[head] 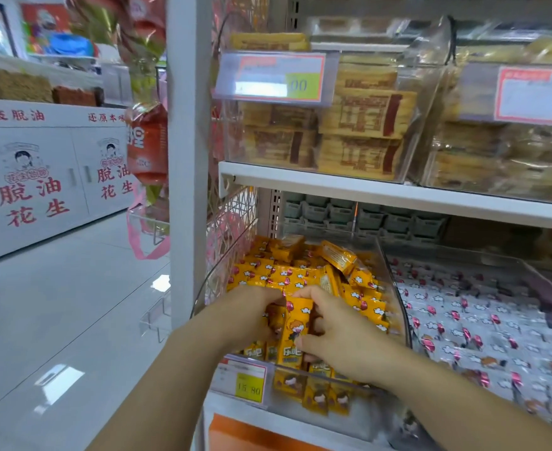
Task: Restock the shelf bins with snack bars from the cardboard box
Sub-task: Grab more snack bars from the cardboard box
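Both my hands are inside a clear plastic shelf bin [398,307] filled with several yellow snack bars [304,275]. My left hand [245,317] and my right hand [336,333] grip an upright bundle of yellow bars [292,330] between them at the bin's front. Loose yellow bars are heaped behind them. The cardboard box is out of view.
To the right sits a bin of white-wrapped snack bars [463,320]. On the shelf above stand clear bins of tan wafer packs [359,125] with price tags. A white shelf post [188,157] rises at the left, with tiled floor [57,320] beyond. A price label [243,380] hangs on the bin front.
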{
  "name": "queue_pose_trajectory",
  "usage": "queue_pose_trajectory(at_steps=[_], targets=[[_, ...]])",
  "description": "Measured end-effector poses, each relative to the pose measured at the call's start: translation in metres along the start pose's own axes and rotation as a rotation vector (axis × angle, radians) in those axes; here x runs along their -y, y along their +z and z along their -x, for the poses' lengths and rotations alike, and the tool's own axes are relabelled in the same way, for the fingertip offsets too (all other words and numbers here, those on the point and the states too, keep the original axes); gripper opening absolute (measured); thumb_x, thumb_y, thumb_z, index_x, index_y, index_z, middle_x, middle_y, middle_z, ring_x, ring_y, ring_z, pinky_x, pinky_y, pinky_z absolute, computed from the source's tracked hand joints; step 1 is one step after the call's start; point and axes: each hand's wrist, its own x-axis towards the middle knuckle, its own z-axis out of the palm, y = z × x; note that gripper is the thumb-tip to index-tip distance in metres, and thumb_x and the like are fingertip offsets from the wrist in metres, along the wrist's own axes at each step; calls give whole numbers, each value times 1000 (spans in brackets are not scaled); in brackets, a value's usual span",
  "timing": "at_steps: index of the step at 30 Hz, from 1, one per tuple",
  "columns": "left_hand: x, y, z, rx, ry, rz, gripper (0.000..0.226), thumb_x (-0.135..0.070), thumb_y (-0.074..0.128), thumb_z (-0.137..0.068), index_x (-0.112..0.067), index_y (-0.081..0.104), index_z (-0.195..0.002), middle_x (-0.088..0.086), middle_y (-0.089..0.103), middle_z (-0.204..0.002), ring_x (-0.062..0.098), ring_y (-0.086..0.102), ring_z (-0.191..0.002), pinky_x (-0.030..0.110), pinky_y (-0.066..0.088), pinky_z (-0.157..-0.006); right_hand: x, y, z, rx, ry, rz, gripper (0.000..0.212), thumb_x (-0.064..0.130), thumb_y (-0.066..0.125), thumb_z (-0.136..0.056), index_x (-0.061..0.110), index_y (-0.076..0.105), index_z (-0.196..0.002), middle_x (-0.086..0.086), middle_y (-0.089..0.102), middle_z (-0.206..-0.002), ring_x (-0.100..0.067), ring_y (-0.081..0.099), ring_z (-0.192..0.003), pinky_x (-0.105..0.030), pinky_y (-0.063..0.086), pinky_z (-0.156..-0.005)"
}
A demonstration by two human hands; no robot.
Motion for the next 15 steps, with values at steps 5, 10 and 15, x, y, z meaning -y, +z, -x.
queue_pose_trajectory(at_steps=[5, 10, 15], targets=[[6, -4, 2, -8, -42, -27, 38, -9, 69, -81, -18, 59, -117, 2, 64, -113, 21, 58, -105, 22, 40, -77, 7, 5, -1, -87, -82, 12, 46, 14, 62, -90, 44, 40, -116, -4, 64, -94, -26, 63, -89, -46, 55, -80], [9, -7, 6, -17, -75, -51, 36, -8, 66, -85, -18, 59, -119, 4, 61, -118, 23, 56, -110, 24, 41, -82, 16, -2, -15, -127, -63, 84, 47, 13, 61, -91, 37, 39, -124, -9, 65, -95, -27, 66, -85, -46, 57, -76], [10, -5, 7, -12, -112, -60, 47, -12, 67, -87, -26, 52, -129, 5, 55, -128, 23, 52, -115, 32, 44, -92, 17, 2, -14, -152, -53, 301, 52, 16, 59, -93, 33, 32, -134, 0, 56, -82, -9, 54, -66, -21, 43, -56]])
